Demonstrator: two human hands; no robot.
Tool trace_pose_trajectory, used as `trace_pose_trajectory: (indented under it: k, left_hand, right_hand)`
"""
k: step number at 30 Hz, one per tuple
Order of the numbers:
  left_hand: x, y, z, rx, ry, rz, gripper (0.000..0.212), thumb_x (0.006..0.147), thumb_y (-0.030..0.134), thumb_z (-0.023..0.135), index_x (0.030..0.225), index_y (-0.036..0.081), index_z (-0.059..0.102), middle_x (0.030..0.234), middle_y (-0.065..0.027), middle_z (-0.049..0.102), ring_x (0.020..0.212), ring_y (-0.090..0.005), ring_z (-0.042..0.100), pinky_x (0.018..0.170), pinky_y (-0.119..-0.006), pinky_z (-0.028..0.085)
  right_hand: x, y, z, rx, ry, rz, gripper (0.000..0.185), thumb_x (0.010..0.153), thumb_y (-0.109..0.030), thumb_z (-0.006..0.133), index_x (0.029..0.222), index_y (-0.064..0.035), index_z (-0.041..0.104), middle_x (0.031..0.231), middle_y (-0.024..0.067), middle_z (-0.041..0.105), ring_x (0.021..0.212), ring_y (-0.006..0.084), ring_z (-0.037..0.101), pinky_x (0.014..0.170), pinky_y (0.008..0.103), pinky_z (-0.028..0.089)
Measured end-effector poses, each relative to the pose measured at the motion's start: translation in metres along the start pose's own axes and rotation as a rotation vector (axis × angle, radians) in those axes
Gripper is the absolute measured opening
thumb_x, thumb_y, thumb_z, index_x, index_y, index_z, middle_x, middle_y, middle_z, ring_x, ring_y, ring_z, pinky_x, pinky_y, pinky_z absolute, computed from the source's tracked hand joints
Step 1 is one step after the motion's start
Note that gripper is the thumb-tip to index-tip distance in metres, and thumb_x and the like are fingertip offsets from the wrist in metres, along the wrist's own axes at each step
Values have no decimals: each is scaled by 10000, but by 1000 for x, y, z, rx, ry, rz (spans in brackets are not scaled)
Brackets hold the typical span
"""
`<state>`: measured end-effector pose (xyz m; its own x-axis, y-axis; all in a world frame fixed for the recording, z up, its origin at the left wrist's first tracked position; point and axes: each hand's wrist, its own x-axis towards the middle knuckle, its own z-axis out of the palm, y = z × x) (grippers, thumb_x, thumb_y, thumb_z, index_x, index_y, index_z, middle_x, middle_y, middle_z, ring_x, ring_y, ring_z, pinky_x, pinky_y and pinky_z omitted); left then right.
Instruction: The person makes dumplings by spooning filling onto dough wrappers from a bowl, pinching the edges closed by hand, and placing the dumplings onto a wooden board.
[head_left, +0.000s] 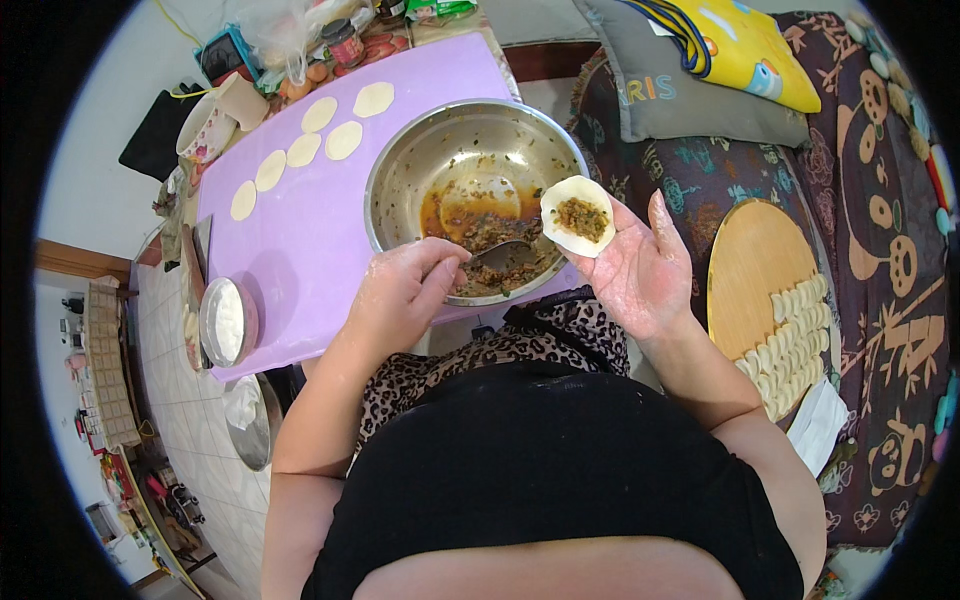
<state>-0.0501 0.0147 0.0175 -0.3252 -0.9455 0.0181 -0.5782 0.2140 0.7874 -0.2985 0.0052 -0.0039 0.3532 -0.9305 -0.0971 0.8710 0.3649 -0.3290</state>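
Observation:
My left hand (416, 289) grips a metal spoon (501, 246) by its handle. The spoon's head is at the ground filling (491, 279) inside a large stainless-steel mixing bowl (379, 161), where brown liquid also pools. My right hand (637, 274), palm up and dusted with flour, bears a round dough wrapper (553, 196) on its fingers, just by the bowl's right rim. A mound of meat filling (581, 219) with green flecks sits in the middle of that flat, unfolded wrapper. Several bare dough wrappers (303, 150) lie on the purple mat (322, 217) beyond the bowl.
A small bowl of flour (229, 322) stands at the mat's left edge. To my right, a round wooden board (757, 262) carries rows of folded dumplings (795, 337). Cushions (645, 90) lie farther back; a jar (342, 42) and cups (241, 101) stand along the table's far side.

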Motion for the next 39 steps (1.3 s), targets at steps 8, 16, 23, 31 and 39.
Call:
trace_pose_trajectory:
  k: [8,16,23,31,39]
  left_hand:
    - [9,-7,3,-360,-8,-261,188,928,124,495,974,-12,615,743,-67,647,633,-126,602,589,-256,499]
    - [0,-18,-5,-540,-2,-303,193,935,119,496,980,-26,613,753,-55,635,643,-93,579,603,-237,498]
    - [-14,-15,-1,-521,60,-241,193,943,110,498,994,-38,609,778,-60,640,662,-90,579,615,-233,493]
    - [-23,-4,10,-597,104,-235,217,954,116,465,1023,-54,582,787,-102,642,665,-130,588,625,-258,492]
    - [-35,-1,18,183,30,612,234,804,-73,585,1035,-37,591,838,-120,638,716,-257,618,629,-336,507]
  right_hand:
    - [2,2,0,15,50,-14,665,976,-472,306,1332,89,320,1333,229,430,1263,322,412,1091,439,300]
    - [-12,-2,-6,-35,59,-6,672,974,-474,300,1348,84,298,1346,216,421,1266,315,411,1089,442,299]
    - [-50,3,-17,-107,164,114,716,972,-507,241,1381,81,246,1404,228,354,1305,319,370,1098,434,302]
    - [-40,35,-34,75,144,301,672,961,-487,327,1339,69,333,1345,206,441,1237,321,446,1055,429,348]
    - [-40,35,-27,-34,109,325,664,954,-533,262,1434,-75,238,1411,157,372,1276,331,401,1062,428,343]
